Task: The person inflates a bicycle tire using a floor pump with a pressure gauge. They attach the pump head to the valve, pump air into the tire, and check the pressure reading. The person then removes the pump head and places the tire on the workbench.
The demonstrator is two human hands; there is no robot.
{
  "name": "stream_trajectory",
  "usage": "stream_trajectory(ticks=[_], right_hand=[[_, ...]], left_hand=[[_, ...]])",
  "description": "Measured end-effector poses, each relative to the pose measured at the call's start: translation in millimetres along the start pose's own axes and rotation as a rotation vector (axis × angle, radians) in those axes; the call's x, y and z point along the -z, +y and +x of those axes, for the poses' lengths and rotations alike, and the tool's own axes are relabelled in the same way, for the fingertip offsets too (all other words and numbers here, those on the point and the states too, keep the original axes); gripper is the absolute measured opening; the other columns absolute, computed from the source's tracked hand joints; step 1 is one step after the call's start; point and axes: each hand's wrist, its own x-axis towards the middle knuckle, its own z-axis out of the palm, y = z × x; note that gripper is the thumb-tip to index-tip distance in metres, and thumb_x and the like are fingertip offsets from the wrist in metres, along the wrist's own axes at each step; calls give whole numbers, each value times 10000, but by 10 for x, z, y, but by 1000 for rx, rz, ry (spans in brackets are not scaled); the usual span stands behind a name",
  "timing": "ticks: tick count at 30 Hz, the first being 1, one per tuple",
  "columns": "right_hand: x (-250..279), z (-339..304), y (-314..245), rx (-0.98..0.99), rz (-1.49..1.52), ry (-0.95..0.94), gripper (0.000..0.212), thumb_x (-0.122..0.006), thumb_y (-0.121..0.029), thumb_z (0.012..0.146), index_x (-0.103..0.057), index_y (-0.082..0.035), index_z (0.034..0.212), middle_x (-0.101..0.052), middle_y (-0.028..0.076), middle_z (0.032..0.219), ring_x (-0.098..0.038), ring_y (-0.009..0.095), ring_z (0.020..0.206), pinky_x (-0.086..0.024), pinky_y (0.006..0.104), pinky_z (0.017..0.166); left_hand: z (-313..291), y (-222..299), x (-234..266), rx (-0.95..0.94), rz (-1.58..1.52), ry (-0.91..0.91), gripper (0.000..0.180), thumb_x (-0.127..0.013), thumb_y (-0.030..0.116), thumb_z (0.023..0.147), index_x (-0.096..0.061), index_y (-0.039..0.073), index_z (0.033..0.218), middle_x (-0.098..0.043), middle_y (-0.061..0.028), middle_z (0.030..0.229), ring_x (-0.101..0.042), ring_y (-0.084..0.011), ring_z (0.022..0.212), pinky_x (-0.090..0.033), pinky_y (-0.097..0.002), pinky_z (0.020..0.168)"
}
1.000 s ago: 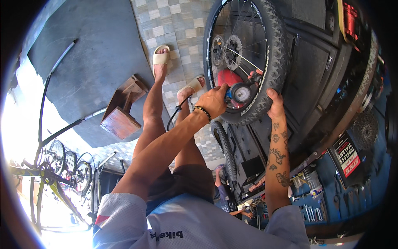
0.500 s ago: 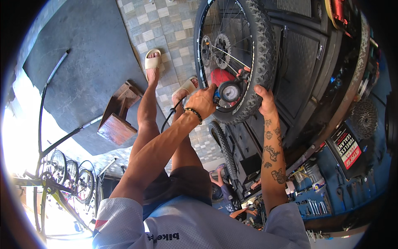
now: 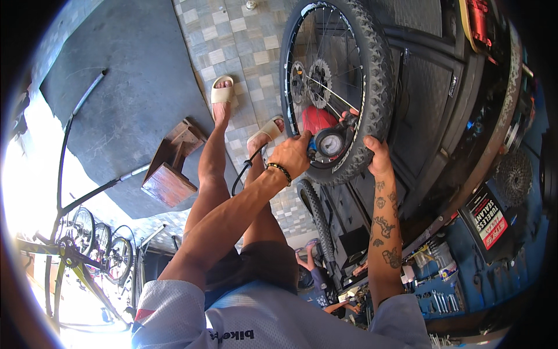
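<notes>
A bicycle wheel with a knobby black tyre, a brake disc and a cassette is held upright in front of me. My left hand, with a beaded bracelet on the wrist, is closed at the blue end of a tyre inflator with a round dial gauge, by the lower rim. My right hand wraps round the tyre from the right, thumb on the tread. Its fingertips show inside the rim, against the inflator's black body. The valve is hidden. A black hose passes behind my left forearm.
A wooden stool and a bike frame stand left, on and beside a dark mat. Dark cabinets line the right, below a tool-covered bench. Another tyre and a person are behind me.
The whole scene, wheel and both hands included, sits slightly lower and further right in view. Both hands keep their hold on the inflator and wheel.
</notes>
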Motion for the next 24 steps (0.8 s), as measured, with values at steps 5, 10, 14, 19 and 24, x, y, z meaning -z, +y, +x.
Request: stream_trajectory(ticks=[5,10,14,19,24], right_hand=[[9,0,3,18,8,-20,899,-810,-416,834,-500,23,1555,-611,179,1471,-609,263,1343,-466,408,1163],[18,-2,-5,-7,17,-11,891,-803,-395,839,-494,28,1560,-607,174,1478,-606,263,1346,-460,410,1173],[28,1,-12,-7,39,-31,881,-795,-380,843,-491,26,1564,-597,174,1496,-601,262,1357,-458,409,1178],[45,12,-10,0,-28,-23,884,-761,-438,867,-488,26,1569,-592,206,1518,-596,283,1384,-441,415,1203],[44,8,-12,0,-33,-19,883,-759,-436,865,-488,26,1568,-593,209,1516,-600,284,1379,-449,417,1196]], left_hand=[[0,-6,-8,-9,-3,3,493,-677,25,830,-587,70,1313,-740,-240,1180,-729,-477,1050,-598,-560,895],[-7,13,10,7,-4,-15,508,-687,30,828,-584,73,1323,-738,-233,1200,-728,-480,1053,-599,-563,899],[-10,27,21,18,-9,-22,512,-697,41,830,-582,76,1328,-736,-234,1203,-728,-480,1053,-601,-564,899],[8,32,27,25,11,-41,509,-709,56,836,-574,79,1327,-735,-233,1190,-729,-473,1056,-605,-562,901],[3,38,33,18,8,-44,511,-714,56,833,-572,77,1323,-736,-231,1184,-730,-471,1056,-604,-562,898]])
